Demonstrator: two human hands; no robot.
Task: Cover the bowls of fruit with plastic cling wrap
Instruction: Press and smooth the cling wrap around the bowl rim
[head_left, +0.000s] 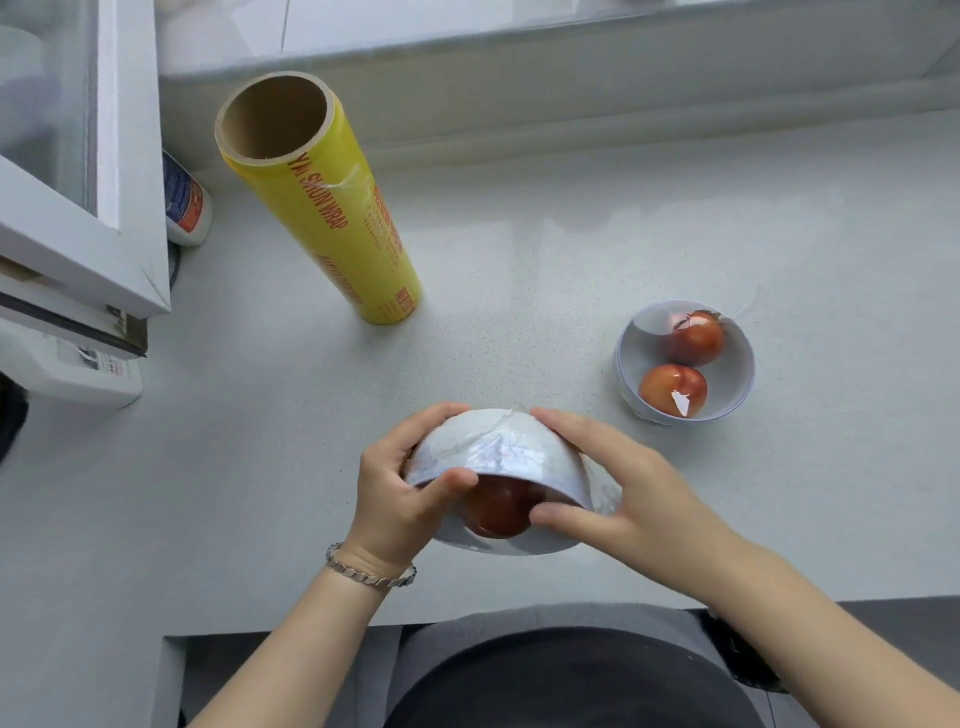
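A tilted, film-wrapped bowl (550, 467) of fruit, low over the near worktop (260, 415), is gripped by the fingers (436, 418) of left hand (400, 493) and right hand (618, 483); it is judged rigid, breakable and slick, best held at the rim; beyond, a covered second bowl (631, 353) and wrap roll (332, 218) are noted.
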